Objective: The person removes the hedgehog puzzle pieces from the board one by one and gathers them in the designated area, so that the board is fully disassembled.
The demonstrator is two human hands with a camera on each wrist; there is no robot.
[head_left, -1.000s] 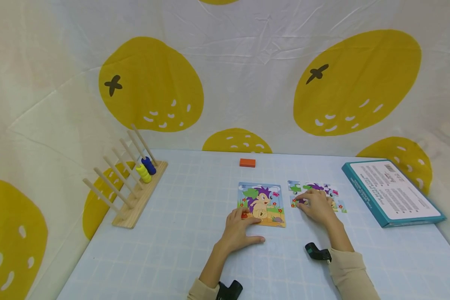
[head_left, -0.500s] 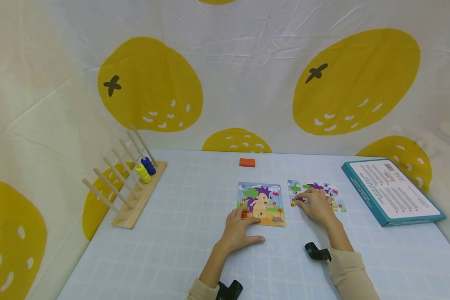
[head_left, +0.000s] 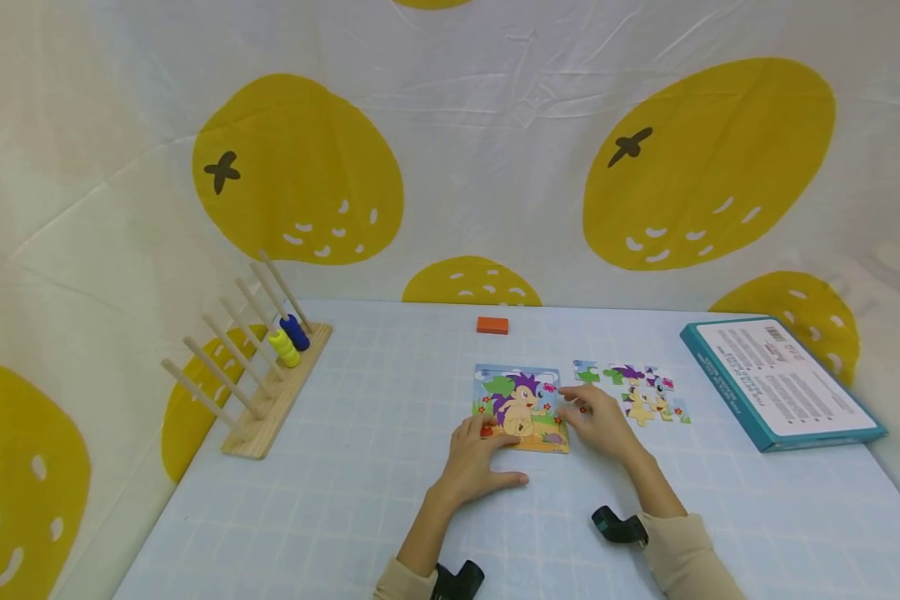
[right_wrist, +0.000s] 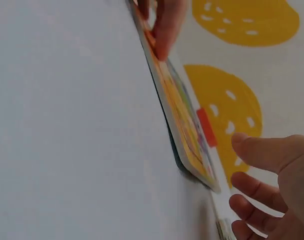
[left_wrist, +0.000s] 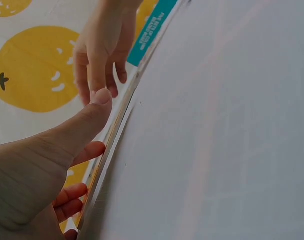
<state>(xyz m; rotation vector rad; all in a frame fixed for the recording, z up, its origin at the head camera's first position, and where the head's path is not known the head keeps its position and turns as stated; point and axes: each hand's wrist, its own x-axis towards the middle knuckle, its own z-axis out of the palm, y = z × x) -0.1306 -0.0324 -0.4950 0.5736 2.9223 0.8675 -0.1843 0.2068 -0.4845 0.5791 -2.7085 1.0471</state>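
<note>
A flat picture puzzle board (head_left: 525, 408) with a purple-haired hedgehog lies on the table. My left hand (head_left: 474, 462) rests on its lower left corner, thumb stretched out to the side. The fingers of my right hand (head_left: 602, 423) hover at the board's right edge, with thumb and fingers spread apart. In the right wrist view, that hand (right_wrist: 272, 185) shows a gap between thumb and fingers and nothing in it. Loose puzzle pieces (head_left: 637, 407) with a similar picture lie to the right; my right hand partly hides those at the lower left.
A wooden peg rack (head_left: 292, 379) with yellow and blue beads stands at the left. Behind the board lies an orange-red block (head_left: 492, 325). A teal-edged box (head_left: 783, 379) lies at the right. A patterned cloth (head_left: 495, 167) hangs behind the table.
My right hand has moved left, from over the loose pieces to the board's right edge, and its fingers have spread. More of the pieces now show. My left hand has stayed in place.
</note>
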